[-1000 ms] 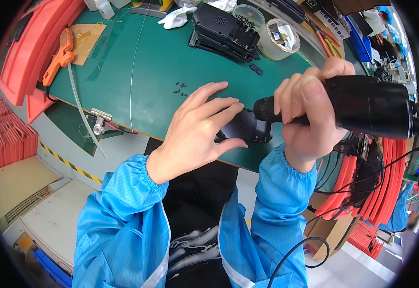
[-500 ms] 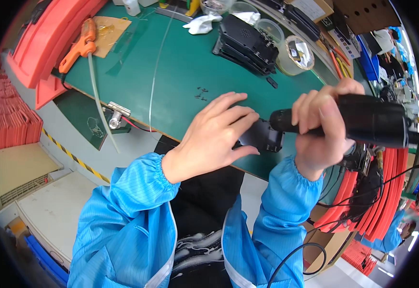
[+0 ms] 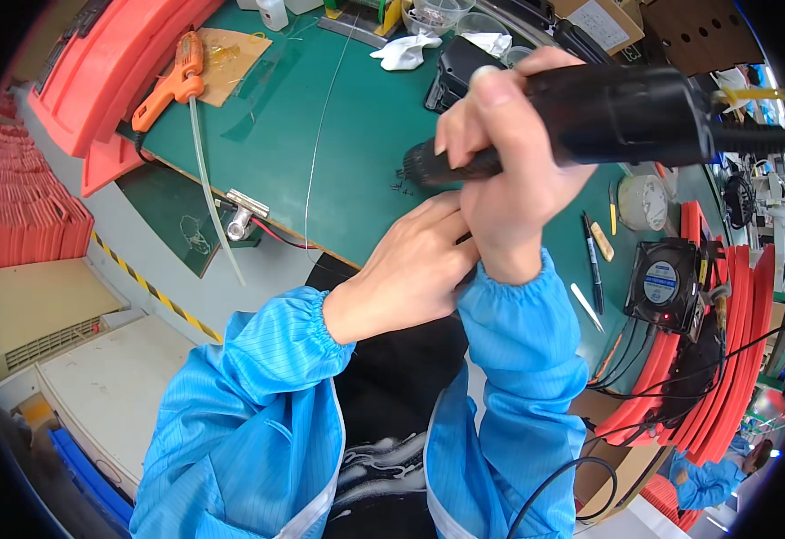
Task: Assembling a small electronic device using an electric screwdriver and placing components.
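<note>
My right hand is closed around a black electric screwdriver, held on its side. The tool's ribbed nose points left, over a small group of black screws on the green work mat. My left hand lies low on the mat beside my right wrist, its fingers curved over a black plastic part. Only dark slivers of that part show. The left fingertips are hidden behind my right hand and wrist.
A stack of black housings stands behind the screwdriver. At the left lies an orange glue gun on cardboard. A pen, tweezers and a small fan unit lie right. A metal clip grips the front edge.
My right hand has swung the screwdriver left and forward, bringing its nose to the screws. My left hand has moved slightly right, closing over the black plastic part. The view has shifted a little.
</note>
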`<move>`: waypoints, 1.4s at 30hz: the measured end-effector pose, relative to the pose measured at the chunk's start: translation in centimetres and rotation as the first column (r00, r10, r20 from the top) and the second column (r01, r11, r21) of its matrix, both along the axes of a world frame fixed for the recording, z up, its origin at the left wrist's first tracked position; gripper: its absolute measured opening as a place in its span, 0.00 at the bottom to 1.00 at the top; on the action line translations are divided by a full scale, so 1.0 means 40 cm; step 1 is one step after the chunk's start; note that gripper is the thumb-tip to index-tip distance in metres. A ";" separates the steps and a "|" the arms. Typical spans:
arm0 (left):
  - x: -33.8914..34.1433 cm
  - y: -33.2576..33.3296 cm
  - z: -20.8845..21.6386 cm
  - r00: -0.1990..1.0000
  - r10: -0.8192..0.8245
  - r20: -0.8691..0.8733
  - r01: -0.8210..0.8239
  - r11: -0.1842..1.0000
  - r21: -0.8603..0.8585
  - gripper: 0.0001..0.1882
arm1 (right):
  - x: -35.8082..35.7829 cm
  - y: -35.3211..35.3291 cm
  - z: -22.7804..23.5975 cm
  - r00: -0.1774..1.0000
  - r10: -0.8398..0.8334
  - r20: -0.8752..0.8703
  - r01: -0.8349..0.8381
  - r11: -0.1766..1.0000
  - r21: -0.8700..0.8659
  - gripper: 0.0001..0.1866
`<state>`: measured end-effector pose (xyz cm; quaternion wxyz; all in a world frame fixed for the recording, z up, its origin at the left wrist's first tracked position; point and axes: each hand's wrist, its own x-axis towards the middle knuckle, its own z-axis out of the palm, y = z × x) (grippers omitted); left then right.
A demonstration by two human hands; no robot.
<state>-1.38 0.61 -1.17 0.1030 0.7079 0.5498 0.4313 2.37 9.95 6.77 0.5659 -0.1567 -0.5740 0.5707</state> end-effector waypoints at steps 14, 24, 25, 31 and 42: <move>-0.029 0.000 -0.002 0.879 0.098 0.466 -0.118 0.993 0.013 0.15 | 0.276 0.011 0.062 0.937 0.230 -0.264 -0.209 0.972 0.105 0.18; -0.024 0.005 0.007 0.892 0.077 0.446 -0.102 0.994 0.034 0.11 | 0.302 -0.004 0.047 0.919 0.307 -0.246 -0.294 0.952 0.090 0.17; -0.024 0.004 0.007 0.893 0.080 0.444 -0.105 0.994 0.032 0.11 | 0.300 -0.006 0.046 0.919 0.305 -0.249 -0.292 0.952 0.089 0.17; -0.027 0.005 0.008 0.903 0.084 0.422 -0.117 0.992 0.054 0.10 | 0.279 -0.015 0.047 0.936 0.285 -0.206 -0.267 0.957 0.113 0.16; -0.028 -0.003 -0.009 0.940 0.017 0.341 -0.041 0.997 0.064 0.15 | 0.276 -0.038 0.044 0.959 0.252 -0.130 -0.236 0.964 0.125 0.15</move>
